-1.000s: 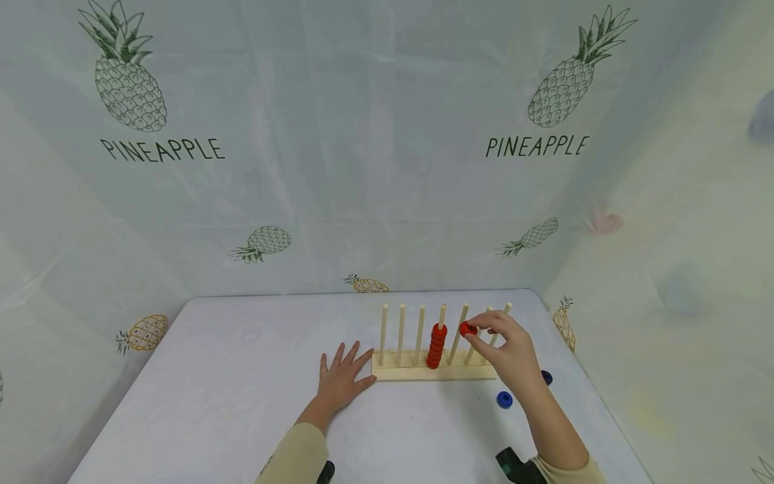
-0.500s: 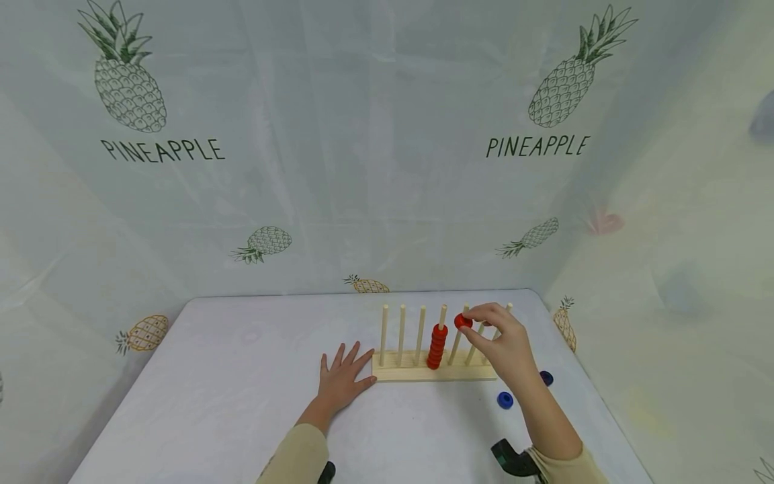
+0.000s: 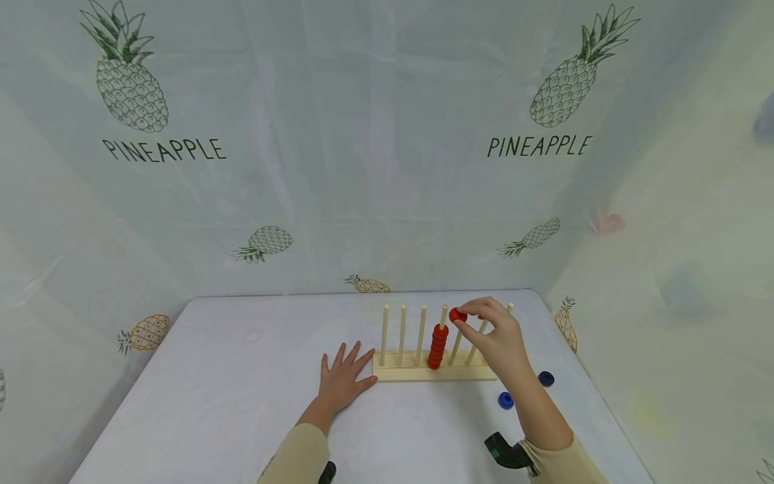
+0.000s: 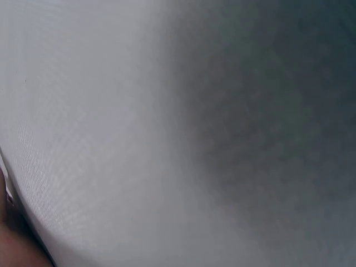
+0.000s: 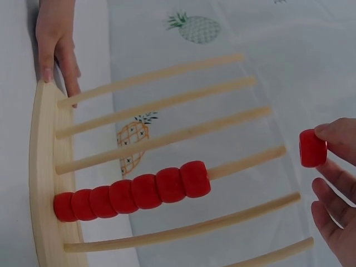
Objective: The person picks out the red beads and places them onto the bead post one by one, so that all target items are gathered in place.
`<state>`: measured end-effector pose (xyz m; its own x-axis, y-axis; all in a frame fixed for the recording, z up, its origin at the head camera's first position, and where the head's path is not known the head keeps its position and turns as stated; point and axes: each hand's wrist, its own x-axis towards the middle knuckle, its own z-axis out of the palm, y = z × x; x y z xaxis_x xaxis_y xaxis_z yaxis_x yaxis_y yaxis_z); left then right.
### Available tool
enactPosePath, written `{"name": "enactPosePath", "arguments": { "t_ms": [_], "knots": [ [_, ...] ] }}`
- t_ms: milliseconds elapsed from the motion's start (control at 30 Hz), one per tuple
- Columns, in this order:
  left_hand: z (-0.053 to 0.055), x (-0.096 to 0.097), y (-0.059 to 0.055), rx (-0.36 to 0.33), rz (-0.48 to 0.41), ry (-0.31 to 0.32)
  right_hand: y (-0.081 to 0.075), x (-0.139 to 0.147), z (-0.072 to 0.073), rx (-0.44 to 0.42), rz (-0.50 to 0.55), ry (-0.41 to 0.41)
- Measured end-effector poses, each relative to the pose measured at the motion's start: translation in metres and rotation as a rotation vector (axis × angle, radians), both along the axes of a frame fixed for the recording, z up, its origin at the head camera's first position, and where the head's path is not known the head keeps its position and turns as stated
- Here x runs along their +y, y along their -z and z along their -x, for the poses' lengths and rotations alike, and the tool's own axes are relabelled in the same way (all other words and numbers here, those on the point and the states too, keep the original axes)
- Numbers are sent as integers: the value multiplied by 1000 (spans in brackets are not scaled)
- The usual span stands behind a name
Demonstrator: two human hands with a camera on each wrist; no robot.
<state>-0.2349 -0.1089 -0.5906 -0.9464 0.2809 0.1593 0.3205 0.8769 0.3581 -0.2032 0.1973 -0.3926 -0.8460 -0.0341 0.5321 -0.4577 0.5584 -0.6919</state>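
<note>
My right hand (image 3: 503,339) pinches a red bead (image 3: 457,314) between thumb and fingers. The bead is near the top of the peg rack, just right of the peg that carries a stack of red beads (image 3: 438,346). In the right wrist view that held bead (image 5: 313,148) is apart from the peg tips. The wooden peg rack (image 3: 417,376) has a row of upright pegs; the right-hand ones are partly hidden by my hand. My left hand (image 3: 343,386) lies on the table with fingers spread, thumb and fingertips touching the rack's left end.
Two blue beads (image 3: 505,400) lie on the white table (image 3: 242,403) right of the rack, near my right forearm. Black wrist devices (image 3: 506,452) sit at both sleeves. A pineapple-print curtain (image 3: 387,168) rises behind the table. The left wrist view is mostly blurred white surface.
My right hand has moved left and slightly up with the red bead, past one peg toward the stacked peg. My left hand and the rack have stayed in place.
</note>
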Motion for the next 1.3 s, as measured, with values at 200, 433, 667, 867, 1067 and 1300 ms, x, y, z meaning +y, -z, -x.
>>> {"name": "enactPosePath", "arguments": {
  "t_ms": [200,433,667,867,1067,1300],
  "knots": [
    [-3,2,-8,-28,-15,6,0,-4,5,40,-4,-1],
    [-4,3,-13,-40,16,-4,-1,-9,9,36,-10,4],
    [-4,3,-16,-72,21,-7,-1,-12,13,12,-20,16],
    [-2,3,-12,-65,33,-17,0,-14,16,22,-25,12],
    [-1,3,-13,-70,30,-19,1,-16,17,13,-30,15],
    [-3,3,-14,-78,29,-19,2,-17,17,-4,-32,12]
  ]
}}
